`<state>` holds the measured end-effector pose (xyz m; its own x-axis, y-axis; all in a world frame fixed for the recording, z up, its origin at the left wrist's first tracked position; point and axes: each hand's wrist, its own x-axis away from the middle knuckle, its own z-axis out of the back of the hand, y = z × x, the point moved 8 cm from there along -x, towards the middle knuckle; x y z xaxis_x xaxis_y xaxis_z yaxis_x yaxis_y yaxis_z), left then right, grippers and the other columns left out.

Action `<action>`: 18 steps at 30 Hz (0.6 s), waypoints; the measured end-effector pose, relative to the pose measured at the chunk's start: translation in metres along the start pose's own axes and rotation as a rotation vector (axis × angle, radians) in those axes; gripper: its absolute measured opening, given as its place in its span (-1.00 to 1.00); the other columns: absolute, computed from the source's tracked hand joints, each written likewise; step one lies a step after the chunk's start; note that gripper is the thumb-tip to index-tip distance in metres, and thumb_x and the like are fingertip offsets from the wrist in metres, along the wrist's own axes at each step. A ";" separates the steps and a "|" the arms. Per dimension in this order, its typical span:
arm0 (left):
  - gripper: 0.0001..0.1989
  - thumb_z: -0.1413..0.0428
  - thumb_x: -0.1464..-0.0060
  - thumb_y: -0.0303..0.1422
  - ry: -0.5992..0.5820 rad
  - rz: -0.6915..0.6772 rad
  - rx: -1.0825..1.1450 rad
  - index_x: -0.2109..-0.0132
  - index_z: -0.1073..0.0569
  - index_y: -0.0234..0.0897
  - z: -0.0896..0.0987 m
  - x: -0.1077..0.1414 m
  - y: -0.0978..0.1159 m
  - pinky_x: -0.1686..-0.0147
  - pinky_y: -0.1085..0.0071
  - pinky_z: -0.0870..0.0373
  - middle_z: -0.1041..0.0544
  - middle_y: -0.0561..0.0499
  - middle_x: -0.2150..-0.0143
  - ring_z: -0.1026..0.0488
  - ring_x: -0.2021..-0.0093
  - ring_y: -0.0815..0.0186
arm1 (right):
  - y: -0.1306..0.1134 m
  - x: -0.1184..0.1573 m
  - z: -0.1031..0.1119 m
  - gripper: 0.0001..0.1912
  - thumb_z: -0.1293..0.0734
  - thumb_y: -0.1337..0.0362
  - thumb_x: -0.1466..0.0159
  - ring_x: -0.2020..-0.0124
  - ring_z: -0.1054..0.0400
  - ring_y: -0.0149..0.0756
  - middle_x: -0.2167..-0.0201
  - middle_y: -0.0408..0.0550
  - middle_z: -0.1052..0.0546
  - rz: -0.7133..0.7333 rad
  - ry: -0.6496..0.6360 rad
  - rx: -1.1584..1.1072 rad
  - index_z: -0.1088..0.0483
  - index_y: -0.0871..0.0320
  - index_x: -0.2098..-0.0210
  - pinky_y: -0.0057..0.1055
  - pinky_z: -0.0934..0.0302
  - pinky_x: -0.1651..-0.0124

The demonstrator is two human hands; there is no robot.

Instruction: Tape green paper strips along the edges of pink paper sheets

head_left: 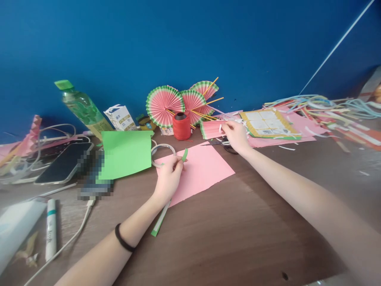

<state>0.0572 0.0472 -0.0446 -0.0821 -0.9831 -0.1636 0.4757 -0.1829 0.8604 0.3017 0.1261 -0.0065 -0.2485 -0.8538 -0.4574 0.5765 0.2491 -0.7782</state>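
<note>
My left hand (170, 177) is closed on a narrow green paper strip (160, 219); one end sticks up past the fingers, the other slants down with a white band along it. Beneath this hand lies a pink paper sheet (202, 171). Farther back on the right, my right hand (235, 135) pinches a small curled white strip (220, 128) in front of a pleated pink piece with a green edge (208, 130). Dark-handled scissors (229, 147) lie just below the right hand, partly hidden by it. A green paper sheet (127, 155) is left of the left hand.
Pleated fans (165, 105), a red thread spool (181, 128), a green bottle (83, 107) and a small carton (120, 118) stand near the blue wall. Phones, cables and a marker (51, 230) lie left; a yellow-edged packet (266, 123) and loose strips (354, 127) lie right.
</note>
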 end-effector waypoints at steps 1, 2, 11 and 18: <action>-0.84 0.10 -0.08 -0.35 0.002 -0.001 0.006 0.39 -0.34 -0.24 0.000 0.000 0.000 0.26 0.42 -0.27 -0.44 0.09 0.44 -0.37 0.34 0.34 | 0.002 -0.001 0.003 -0.77 -0.21 0.29 -0.10 0.44 -0.26 -0.27 0.61 -0.12 -0.34 0.005 0.023 0.043 -0.25 0.15 0.66 -0.29 -0.13 0.24; -0.84 0.09 -0.08 -0.35 0.002 0.001 0.011 0.36 -0.35 -0.24 0.001 0.000 0.001 0.26 0.42 -0.27 -0.44 0.09 0.44 -0.37 0.35 0.34 | 0.003 -0.002 0.004 -0.79 -0.24 0.29 -0.09 0.44 -0.26 -0.27 0.58 -0.11 -0.35 0.018 0.042 0.074 -0.26 0.15 0.66 -0.28 -0.14 0.23; -0.84 0.10 -0.07 -0.36 -0.018 -0.003 0.009 0.34 -0.36 -0.24 -0.001 0.001 0.004 0.32 0.43 -0.26 -0.39 0.10 0.49 -0.34 0.40 0.35 | -0.028 0.017 -0.012 -0.77 -0.10 0.40 -0.17 0.32 -0.32 -0.27 0.49 -0.10 -0.43 0.211 -0.060 -0.067 -0.37 0.15 0.35 -0.26 -0.17 0.14; -0.83 0.09 -0.08 -0.34 -0.071 -0.038 0.018 0.31 -0.39 -0.25 -0.005 0.001 0.008 0.41 0.46 -0.23 -0.34 0.12 0.51 -0.29 0.47 0.38 | -0.067 0.065 -0.068 -0.79 -0.26 0.14 -0.18 0.35 -0.36 -0.36 0.40 -0.09 -0.50 0.102 -0.722 -0.435 -0.37 0.18 0.36 -0.36 -0.23 0.21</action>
<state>0.0649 0.0447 -0.0405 -0.1620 -0.9734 -0.1620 0.4551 -0.2194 0.8630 0.1939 0.0851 -0.0137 0.4318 -0.8629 -0.2625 0.1813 0.3681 -0.9119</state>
